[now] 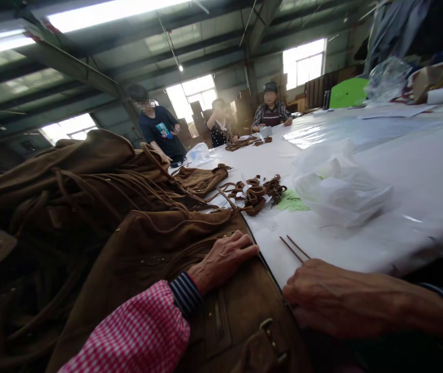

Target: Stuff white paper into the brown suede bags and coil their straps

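Note:
My left hand (225, 259) lies on a brown suede-like bag (182, 305), fingers resting across its upper edge. Buckles, a small zip and a flap show on the bag's face. Just right of the bag, my right hand (322, 290) is closed. Two thin, straight brown strips (293, 249) stick out from its fingers, their tips pointing up and left over the white table. The rest of the strips is hidden inside the hand.
A heap of similar brown bags (70, 186) rises on the left. Bundled brown straps (258, 192) lie ahead on the white table (411, 171), beside a crumpled clear plastic bag (338, 186) and green paper (293, 201). Several people, including one person (271, 111), are at the far side.

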The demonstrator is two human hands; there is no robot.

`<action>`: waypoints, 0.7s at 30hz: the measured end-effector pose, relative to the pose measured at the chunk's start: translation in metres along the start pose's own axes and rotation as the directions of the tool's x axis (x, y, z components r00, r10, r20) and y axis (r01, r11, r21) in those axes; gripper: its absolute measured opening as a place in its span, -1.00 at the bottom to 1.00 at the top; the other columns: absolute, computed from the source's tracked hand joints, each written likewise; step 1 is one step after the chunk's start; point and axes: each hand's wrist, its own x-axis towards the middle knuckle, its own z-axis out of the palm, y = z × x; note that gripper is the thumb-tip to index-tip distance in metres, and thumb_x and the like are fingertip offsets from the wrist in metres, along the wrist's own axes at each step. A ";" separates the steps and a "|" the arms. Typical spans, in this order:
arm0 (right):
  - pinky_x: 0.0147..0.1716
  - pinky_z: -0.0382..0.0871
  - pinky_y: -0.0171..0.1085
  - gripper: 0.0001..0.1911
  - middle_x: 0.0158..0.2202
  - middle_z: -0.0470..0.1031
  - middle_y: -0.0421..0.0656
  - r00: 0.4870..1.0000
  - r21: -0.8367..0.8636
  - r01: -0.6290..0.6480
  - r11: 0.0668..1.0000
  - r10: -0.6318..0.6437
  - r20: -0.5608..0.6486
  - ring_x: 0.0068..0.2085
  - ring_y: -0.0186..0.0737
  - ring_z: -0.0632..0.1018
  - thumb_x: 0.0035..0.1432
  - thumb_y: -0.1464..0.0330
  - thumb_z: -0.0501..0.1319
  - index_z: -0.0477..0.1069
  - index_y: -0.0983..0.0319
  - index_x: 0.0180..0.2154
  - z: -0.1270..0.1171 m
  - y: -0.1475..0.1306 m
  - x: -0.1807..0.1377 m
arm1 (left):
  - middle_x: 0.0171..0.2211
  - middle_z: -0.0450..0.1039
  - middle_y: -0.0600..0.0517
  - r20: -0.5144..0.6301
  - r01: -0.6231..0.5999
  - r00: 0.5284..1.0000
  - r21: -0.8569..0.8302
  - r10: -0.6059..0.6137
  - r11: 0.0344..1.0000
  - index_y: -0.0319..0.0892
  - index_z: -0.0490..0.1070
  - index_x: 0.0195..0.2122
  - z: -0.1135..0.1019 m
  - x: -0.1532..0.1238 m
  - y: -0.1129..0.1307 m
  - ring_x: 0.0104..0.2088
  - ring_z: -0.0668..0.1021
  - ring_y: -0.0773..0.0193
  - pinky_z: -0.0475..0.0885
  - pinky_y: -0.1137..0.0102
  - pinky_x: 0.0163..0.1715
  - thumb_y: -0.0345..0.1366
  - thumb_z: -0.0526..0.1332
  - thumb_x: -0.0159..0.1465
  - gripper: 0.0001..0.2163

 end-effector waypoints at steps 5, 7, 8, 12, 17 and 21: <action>-0.49 0.21 -0.33 -0.84 -0.50 0.47 -0.21 0.995 0.211 0.051 0.976 -0.068 0.074 -0.48 -0.28 0.45 0.16 0.31 0.23 0.49 0.21 -0.44 -0.013 0.017 -0.004 | 0.03 0.37 0.04 0.011 0.075 0.997 0.002 -0.075 0.997 0.01 0.37 0.03 -0.006 0.001 0.009 -0.03 0.38 0.14 0.36 0.30 -0.18 -0.43 0.16 0.39 -0.76; -0.50 0.26 -0.35 -0.77 -0.46 0.49 -0.18 1.000 0.407 -0.020 0.913 0.020 0.003 -0.46 -0.27 0.48 0.16 0.21 0.21 0.48 0.23 -0.40 -0.015 0.033 0.009 | 0.05 0.38 0.07 0.026 0.042 0.999 -0.052 -0.040 0.998 0.02 0.37 0.02 -0.013 -0.002 0.020 -0.03 0.37 0.14 0.35 0.27 -0.14 -0.46 0.21 0.30 -0.69; -0.52 0.26 -0.35 -0.74 -0.44 0.50 -0.17 0.994 0.504 -0.054 0.862 0.094 -0.055 -0.46 -0.27 0.49 0.17 0.18 0.18 0.46 0.24 -0.38 -0.014 0.041 0.020 | 0.05 0.39 0.09 0.032 0.004 0.999 -0.075 -0.002 0.997 0.03 0.37 0.03 -0.017 -0.003 0.026 -0.03 0.36 0.13 0.34 0.24 -0.12 -0.45 0.24 0.27 -0.67; -0.59 0.17 -0.37 -0.68 -0.49 0.45 -0.22 0.933 0.629 -0.003 0.778 0.228 -0.278 -0.51 -0.28 0.44 0.10 0.13 0.19 0.35 0.24 -0.22 0.004 0.064 0.073 | 0.07 0.42 0.08 0.013 -0.128 0.991 -0.091 0.130 0.988 -0.04 0.34 0.02 -0.030 -0.006 0.052 0.12 0.30 0.07 0.28 0.15 -0.08 -0.35 0.28 0.25 -0.69; -0.53 0.17 -0.36 -0.51 -0.52 0.36 -0.32 0.886 0.647 0.060 0.760 0.257 -0.385 -0.48 -0.29 0.38 -0.02 0.25 0.23 0.29 0.24 -0.01 0.019 0.062 0.109 | -0.18 0.48 0.02 -0.019 -0.219 0.975 0.000 0.219 0.976 -0.15 0.36 -0.17 -0.028 -0.003 0.058 0.02 0.38 0.09 0.24 0.13 -0.04 -0.32 0.22 0.33 -0.91; -0.49 0.17 -0.35 -0.50 -0.52 0.36 -0.32 0.879 0.552 0.047 0.832 0.228 -0.418 -0.47 -0.28 0.39 0.00 0.26 0.27 0.32 0.22 0.01 0.015 0.058 0.115 | -0.29 0.48 0.02 -0.036 -0.252 0.966 0.061 0.254 0.966 -0.18 0.35 -0.23 -0.024 -0.002 0.053 -0.15 0.43 0.14 0.28 0.16 -0.05 -0.32 0.20 0.35 -0.94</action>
